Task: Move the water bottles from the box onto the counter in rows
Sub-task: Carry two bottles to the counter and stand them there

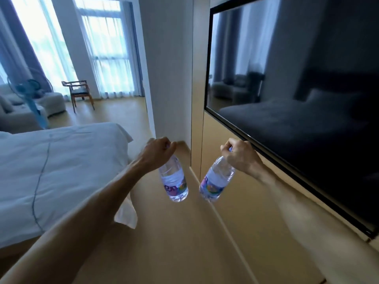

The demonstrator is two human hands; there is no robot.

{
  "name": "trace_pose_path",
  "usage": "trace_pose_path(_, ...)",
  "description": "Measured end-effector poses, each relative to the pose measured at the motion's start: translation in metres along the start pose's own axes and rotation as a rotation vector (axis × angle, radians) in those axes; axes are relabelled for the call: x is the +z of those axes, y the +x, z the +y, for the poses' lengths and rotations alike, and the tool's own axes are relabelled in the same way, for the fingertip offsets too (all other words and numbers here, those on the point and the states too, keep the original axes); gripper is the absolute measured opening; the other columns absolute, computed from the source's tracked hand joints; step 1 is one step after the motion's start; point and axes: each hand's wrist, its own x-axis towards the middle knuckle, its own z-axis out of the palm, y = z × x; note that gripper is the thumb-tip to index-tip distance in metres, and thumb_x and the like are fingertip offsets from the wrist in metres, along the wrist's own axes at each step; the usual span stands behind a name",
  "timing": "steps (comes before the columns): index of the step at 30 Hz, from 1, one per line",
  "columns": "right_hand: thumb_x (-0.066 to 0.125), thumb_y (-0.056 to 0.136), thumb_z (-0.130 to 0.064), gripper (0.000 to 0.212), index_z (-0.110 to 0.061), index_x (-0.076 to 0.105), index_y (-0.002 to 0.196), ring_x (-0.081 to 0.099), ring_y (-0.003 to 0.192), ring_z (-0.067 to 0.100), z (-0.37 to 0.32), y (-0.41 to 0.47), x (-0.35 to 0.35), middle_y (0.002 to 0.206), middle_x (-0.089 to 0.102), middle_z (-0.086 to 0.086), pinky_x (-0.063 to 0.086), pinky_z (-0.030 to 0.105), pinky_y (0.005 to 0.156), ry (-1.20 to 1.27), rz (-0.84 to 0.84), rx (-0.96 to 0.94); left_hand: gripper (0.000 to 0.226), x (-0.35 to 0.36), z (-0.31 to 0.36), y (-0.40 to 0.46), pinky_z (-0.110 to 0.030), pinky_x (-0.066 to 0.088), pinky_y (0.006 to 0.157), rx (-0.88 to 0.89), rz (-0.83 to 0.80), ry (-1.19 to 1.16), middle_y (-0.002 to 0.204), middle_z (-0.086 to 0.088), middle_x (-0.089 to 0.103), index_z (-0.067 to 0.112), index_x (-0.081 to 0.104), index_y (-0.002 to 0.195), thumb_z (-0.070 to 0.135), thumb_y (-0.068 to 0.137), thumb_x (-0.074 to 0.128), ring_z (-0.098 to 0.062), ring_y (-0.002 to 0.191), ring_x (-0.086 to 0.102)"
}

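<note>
Hands: left (159, 153) grips one bottle (174, 181), right (242, 155) another (215, 181); bed (61, 171) left, television (297, 99) right.

Each hand carries a clear water bottle by its neck: the left grip (159, 152) holds the left bottle (174, 180), the right grip (240, 154) the right bottle (215, 181), both hanging in the air near each other. A white bed (61, 171) lies to the left, a dark wall-mounted television (297, 89) to the right.
</note>
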Motion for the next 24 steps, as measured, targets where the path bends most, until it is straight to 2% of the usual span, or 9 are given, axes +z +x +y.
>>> trace_pose_path(2, 0.051, 0.088, -0.039, 0.029, -0.020, 0.048, 0.067, 0.058, 0.066, 0.026, -0.014, 0.041, 0.015, 0.065, 0.061, 0.001, 0.039, 0.027, 0.060, 0.016, 0.021, -0.046, 0.039, -0.009, -0.023, 0.029, -0.023, 0.045, 0.054, -0.047, 0.010, 0.025, 0.068, -0.006, 0.068, 0.008, 0.066, 0.079, 0.037, 0.097, 0.049, -0.017, 0.056, 0.060)
trace_pose_path(4, 0.051, 0.088, -0.040, 0.029, -0.021, 0.048, 0.067, 0.059, 0.065, 0.023, -0.026, 0.082, 0.032, 0.063, 0.059, -0.002, 0.040, 0.027, 0.059, 0.043, 0.025, -0.090, 0.040, -0.019, -0.044, 0.057, -0.028, 0.048, 0.062, -0.074, 0.050, 0.044, 0.074, -0.010, 0.071, 0.005, 0.068, 0.081, 0.036, 0.098, 0.049, -0.023, 0.064, 0.064)
trace_pose_path(7, 0.051, 0.088, -0.040, 0.029, -0.021, 0.048, 0.067, 0.057, 0.063, 0.020, -0.040, 0.146, 0.057, 0.063, 0.059, -0.002, 0.040, 0.027, 0.057, 0.077, 0.023, -0.145, 0.040, -0.027, -0.076, 0.102, -0.028, 0.047, 0.062, -0.099, 0.108, 0.085, 0.075, -0.010, 0.073, 0.004, 0.068, 0.080, 0.035, 0.098, 0.049, -0.023, 0.066, 0.064)
trace_pose_path(10, 0.053, 0.089, -0.038, 0.026, -0.022, 0.050, 0.068, 0.055, 0.062, 0.015, -0.054, 0.212, 0.081, 0.064, 0.058, -0.005, 0.037, 0.024, 0.054, 0.121, -0.004, -0.210, 0.037, -0.032, -0.109, 0.149, -0.024, 0.045, 0.056, -0.134, 0.143, 0.093, 0.075, -0.008, 0.071, 0.008, 0.066, 0.080, 0.036, 0.097, 0.050, -0.019, 0.063, 0.063)
trace_pose_path(13, 0.054, 0.089, -0.038, 0.024, -0.025, 0.050, 0.070, 0.054, 0.064, 0.012, -0.069, 0.277, 0.101, 0.066, 0.056, -0.008, 0.036, 0.024, 0.055, 0.144, -0.045, -0.262, 0.038, -0.035, -0.138, 0.193, -0.024, 0.048, 0.055, -0.152, 0.155, 0.121, 0.077, -0.006, 0.070, 0.007, 0.068, 0.087, 0.038, 0.098, 0.048, -0.016, 0.062, 0.062)
trace_pose_path(18, 0.053, 0.092, -0.032, 0.026, -0.028, 0.045, 0.067, 0.052, 0.063, 0.010, -0.097, 0.367, 0.140, 0.063, 0.052, -0.011, 0.035, 0.020, 0.053, 0.153, -0.079, -0.369, 0.037, -0.040, -0.190, 0.259, -0.036, 0.057, 0.064, -0.202, 0.192, 0.166, 0.081, -0.010, 0.071, 0.006, 0.067, 0.092, 0.038, 0.098, 0.048, -0.022, 0.068, 0.066)
trace_pose_path(20, 0.052, 0.094, -0.030, 0.024, -0.026, 0.049, 0.071, 0.056, 0.066, 0.015, -0.105, 0.400, 0.156, 0.065, 0.055, -0.008, 0.042, 0.023, 0.056, 0.166, -0.084, -0.390, 0.038, -0.041, -0.211, 0.284, -0.036, 0.056, 0.065, -0.223, 0.219, 0.184, 0.082, -0.012, 0.071, 0.005, 0.068, 0.092, 0.037, 0.098, 0.049, -0.023, 0.068, 0.065)
trace_pose_path(24, 0.049, 0.096, -0.030, 0.022, -0.014, 0.056, 0.082, 0.063, 0.078, 0.026, -0.125, 0.466, 0.198, 0.074, 0.061, 0.003, 0.054, 0.038, 0.072, 0.170, -0.114, -0.411, 0.037, -0.041, -0.263, 0.333, -0.034, 0.055, 0.064, -0.256, 0.248, 0.181, 0.078, -0.011, 0.070, 0.005, 0.068, 0.089, 0.036, 0.098, 0.049, -0.024, 0.066, 0.064)
